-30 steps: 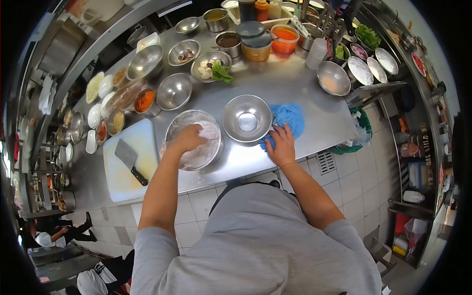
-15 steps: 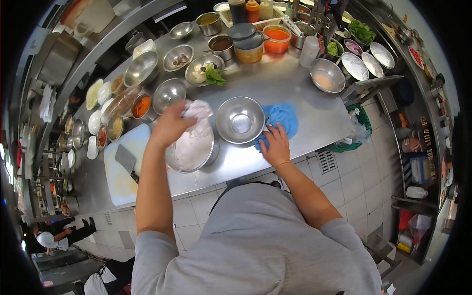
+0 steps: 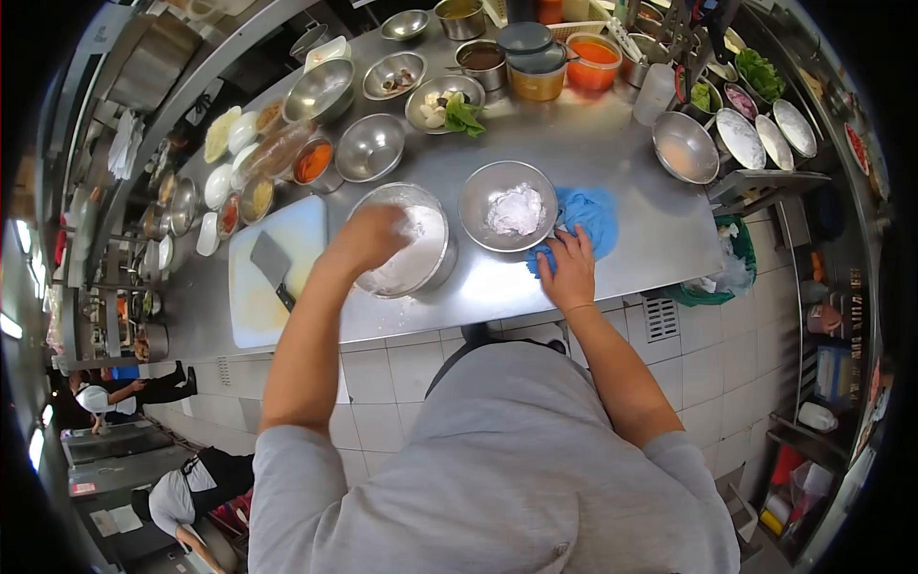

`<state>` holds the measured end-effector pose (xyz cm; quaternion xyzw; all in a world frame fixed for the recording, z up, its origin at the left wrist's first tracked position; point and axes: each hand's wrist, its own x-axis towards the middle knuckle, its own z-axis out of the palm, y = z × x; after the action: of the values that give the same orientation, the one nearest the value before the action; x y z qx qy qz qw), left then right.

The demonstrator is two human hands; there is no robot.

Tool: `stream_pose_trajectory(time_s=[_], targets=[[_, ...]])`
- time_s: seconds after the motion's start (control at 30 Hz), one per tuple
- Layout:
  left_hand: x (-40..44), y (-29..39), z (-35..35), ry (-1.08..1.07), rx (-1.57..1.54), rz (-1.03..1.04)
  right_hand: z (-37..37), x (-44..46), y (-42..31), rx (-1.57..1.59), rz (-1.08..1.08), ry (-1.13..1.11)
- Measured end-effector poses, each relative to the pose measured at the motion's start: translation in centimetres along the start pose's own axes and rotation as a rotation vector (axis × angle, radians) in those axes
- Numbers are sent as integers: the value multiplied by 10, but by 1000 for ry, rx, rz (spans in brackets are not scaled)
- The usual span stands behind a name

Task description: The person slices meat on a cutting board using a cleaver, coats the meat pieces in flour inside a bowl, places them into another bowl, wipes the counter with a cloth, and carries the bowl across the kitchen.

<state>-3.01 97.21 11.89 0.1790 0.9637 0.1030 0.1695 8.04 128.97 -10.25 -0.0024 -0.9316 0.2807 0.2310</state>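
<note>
Over a deep steel pot of white powder point(image 3: 417, 256) hangs my left hand point(image 3: 375, 235), its fingers smeared by motion, so I cannot tell whether they hold anything. To its right, a steel bowl point(image 3: 475, 212) contains a white-coated lump point(image 3: 516, 209). My right hand point(image 3: 572, 272) lies with fingers spread on a crumpled blue cloth point(image 3: 593, 218), close to the bowl's lower right rim. Left of the pot, a cleaver point(image 3: 275, 258) rests on a white cutting board point(image 3: 251, 316).
Beyond the hands stand an empty-looking steel bowl point(image 3: 370, 148), a bowl with leaves and white pieces point(image 3: 446, 107), and a tub of orange sauce point(image 3: 593, 63). A green bin point(image 3: 712, 293) is beside the table's right end. A person in dark clothing point(image 3: 225, 478) bends at lower left.
My left hand has let go of the white-coated lump, now in the steel bowl, and moved back over the powder. My right hand stays on the cloth. The camera view has shifted.
</note>
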Motion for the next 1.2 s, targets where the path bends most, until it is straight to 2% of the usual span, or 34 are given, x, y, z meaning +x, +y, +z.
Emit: stream_pose_trajectory(time_s=[0.07, 0.2, 0.33, 0.37, 0.43, 0.5, 0.57, 0.63, 0.7, 0.73, 0.77, 0.8, 0.83, 0.87, 0.9, 0.97, 1.0, 1.07, 1.1, 1.13, 1.2], targets=[[-23, -33, 3, -257, 161, 2, 0, 0, -1, 1, 0, 1], [-55, -57, 28, -304, 64, 32, 3, -1, 5, 10, -18, -12], [-57, -40, 24, -156, 44, -1, 8, -2, 12, 4, -45, 1], [-54, -55, 31, -70, 92, 85, 8, -1, 14, -4, -56, 22], [-50, -51, 24, 6, 87, 101, 1, -3, 16, 11, -33, -16], [-37, -1, 2, -52, 49, -8, 4, -6, 23, -6, -29, -44], [-24, 63, -5, 6, -52, 61, -5, -8, 21, 53, 6, 16], [-12, 142, -10, 101, -16, 280, -11, -11, 27, 65, 9, 42], [7, 198, 0, 323, 23, 522, -8, -12, 24, 120, -46, 36], [16, 237, -5, 287, -71, 461, -7, -13, 26, 84, -40, 17], [14, 282, -15, 250, -297, 378, -6, -10, 25, 57, -47, -5], [20, 305, -16, 267, -505, 439, -6, -5, 23, 115, -70, 10], [37, 315, -1, 480, -393, 550, -5, -3, 19, 180, -94, 16], [25, 331, -19, 347, -483, 488, -11, 0, 8, 200, -85, 65], [25, 331, -19, 371, -499, 519, -18, 3, -3, 222, -68, 110], [29, 303, -14, 442, -429, 572, -9, -1, -2, 236, -14, 16], [31, 274, -15, 477, -410, 522, -6, -2, 4, 142, -63, 13], [32, 220, -19, 620, -387, 397, -3, -4, 7, 54, -121, 26], [18, 192, -41, 536, -490, 209, -4, -4, 5, 39, -84, -6], [16, 152, -43, 649, -361, 96, -4, -5, 2, 17, -42, -35], [4, 65, -50, 781, -311, -135, -2, -4, -2, -8, -35, -38]])
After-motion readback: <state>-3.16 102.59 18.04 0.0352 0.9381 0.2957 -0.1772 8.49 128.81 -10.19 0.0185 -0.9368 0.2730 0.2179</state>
